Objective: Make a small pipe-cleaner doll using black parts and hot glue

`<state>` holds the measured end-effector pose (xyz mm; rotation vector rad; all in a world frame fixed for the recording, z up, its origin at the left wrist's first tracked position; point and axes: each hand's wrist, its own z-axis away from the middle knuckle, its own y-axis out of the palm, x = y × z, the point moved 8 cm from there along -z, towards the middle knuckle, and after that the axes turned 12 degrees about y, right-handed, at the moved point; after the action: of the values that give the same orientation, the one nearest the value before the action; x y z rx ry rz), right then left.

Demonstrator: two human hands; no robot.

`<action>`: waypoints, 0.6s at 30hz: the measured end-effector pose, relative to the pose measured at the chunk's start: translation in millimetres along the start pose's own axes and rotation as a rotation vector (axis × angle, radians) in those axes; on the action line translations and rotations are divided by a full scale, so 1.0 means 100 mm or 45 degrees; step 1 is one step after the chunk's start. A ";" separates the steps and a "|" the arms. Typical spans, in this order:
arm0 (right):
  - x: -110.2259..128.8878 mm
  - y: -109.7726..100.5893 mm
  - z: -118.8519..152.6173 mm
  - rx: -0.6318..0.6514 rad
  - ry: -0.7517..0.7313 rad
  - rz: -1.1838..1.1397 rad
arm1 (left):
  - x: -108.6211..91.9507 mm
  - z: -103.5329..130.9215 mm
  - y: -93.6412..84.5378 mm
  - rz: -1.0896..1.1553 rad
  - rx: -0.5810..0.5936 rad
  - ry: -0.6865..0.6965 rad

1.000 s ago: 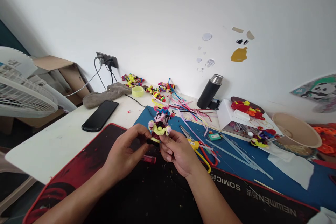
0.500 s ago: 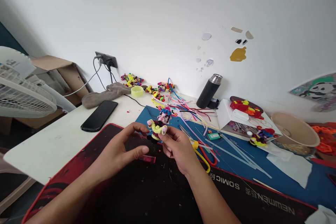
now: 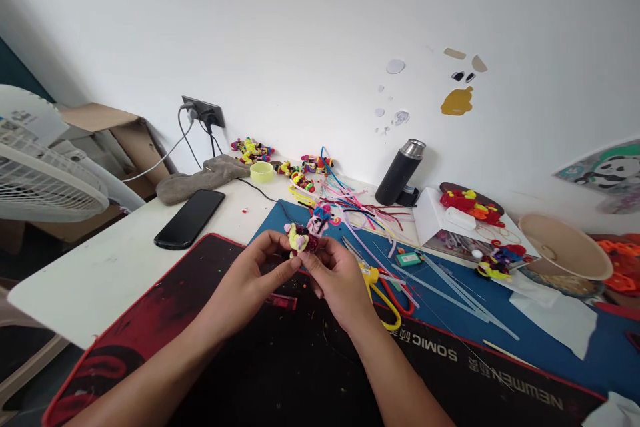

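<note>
Between my two hands is a small pipe-cleaner doll with a pale face, a blue and pink headdress, yellow arms and a dark red body. My left hand pinches its lower left side with thumb and fingers. From the other side, my right hand grips the body, its thumb in front. The doll's lower part is hidden behind my fingers. A small red item lies on the black desk mat below my hands. Beside my right hand are scissors with red and yellow handles and a yellow tool.
Loose pipe cleaners and finished dolls lie along the wall. Clear sticks rest on the blue mat. A black thermos, white box and beige bowl stand right; a phone and fan are left.
My left hand has closed from an open pose onto the doll. The doll has tilted to the right and turned, and my right hand stays on it.
</note>
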<state>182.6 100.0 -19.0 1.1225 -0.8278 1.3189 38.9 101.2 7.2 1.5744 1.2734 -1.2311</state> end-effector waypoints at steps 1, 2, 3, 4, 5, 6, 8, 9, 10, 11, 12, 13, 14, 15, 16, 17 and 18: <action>0.01 0.00 0.00 -0.008 0.000 0.009 | 0.02 -0.01 0.01 0.058 -0.008 -0.016; 0.02 0.00 0.01 -0.014 0.002 0.015 | 0.04 -0.02 0.03 0.113 -0.015 -0.028; 0.03 0.00 0.02 -0.017 0.003 0.020 | 0.06 -0.02 0.04 0.164 -0.018 -0.041; 0.03 0.01 0.02 -0.015 0.003 0.024 | 0.09 -0.02 0.04 0.210 -0.024 -0.054; 0.04 0.02 0.03 -0.007 0.001 0.027 | 0.11 -0.03 0.04 0.252 -0.034 -0.066; 0.05 0.02 0.03 0.002 -0.003 0.031 | 0.14 -0.03 0.03 0.288 -0.051 -0.076; 0.06 0.04 0.05 0.020 -0.017 0.050 | 0.18 -0.03 -0.01 0.355 -0.106 -0.098; 0.07 0.05 0.06 0.025 -0.025 0.070 | 0.21 -0.03 -0.03 0.399 -0.140 -0.112; 0.08 0.05 0.06 0.021 -0.039 0.102 | 0.23 -0.03 -0.05 0.454 -0.175 -0.132; 0.10 0.04 0.07 0.001 -0.062 0.145 | 0.25 -0.03 -0.07 0.515 -0.208 -0.155; 0.12 0.02 0.08 -0.037 -0.095 0.204 | 0.27 -0.03 -0.08 0.578 -0.240 -0.181; 0.14 0.00 0.09 -0.091 -0.140 0.277 | 0.28 -0.03 -0.08 0.635 -0.270 -0.206; 0.16 -0.02 0.10 -0.149 -0.189 0.361 | 0.29 -0.03 -0.09 0.680 -0.298 -0.229; 0.18 -0.03 0.11 -0.203 -0.240 0.444 | 0.29 -0.03 -0.09 0.712 -0.322 -0.248; 0.20 -0.03 0.12 -0.245 -0.288 0.520 | 0.30 -0.03 -0.09 0.733 -0.341 -0.261; 0.21 -0.03 0.14 -0.272 -0.328 0.587 | 0.30 -0.03 -0.10 0.744 -0.354 -0.270; 0.21 -0.01 0.15 -0.291 -0.359 0.644 | 0.30 -0.03 -0.10 0.751 -0.359 -0.277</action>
<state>188.5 92.7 5.1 0.9605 -1.5055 1.4411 31.4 113.4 -21.0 1.4189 0.7261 -0.7803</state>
